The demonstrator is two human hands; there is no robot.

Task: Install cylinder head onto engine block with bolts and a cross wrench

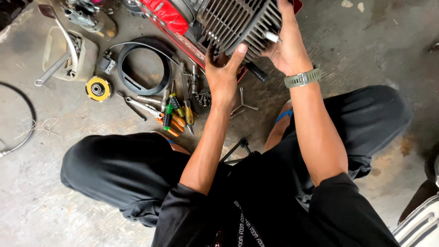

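Both hands on the finned cylinder [238, 23] up top: left hand [223, 75] cups its lower edge, right hand [286, 43] wraps its side. Left of that grip, screwdrivers [176, 116] and a yellow disc [98, 88] lie on the floor [55, 192].

a cluster of screwdrivers [176, 116] with orange, green and yellow handles lay on the concrete floor [64, 201], beside pliers [142, 106] and a three-way wrench [242, 105]. a yellow grinding disc [98, 88] sat near a black curved cover [145, 66], and a long spanner [54, 68] rested across a pale plastic container [55, 48].
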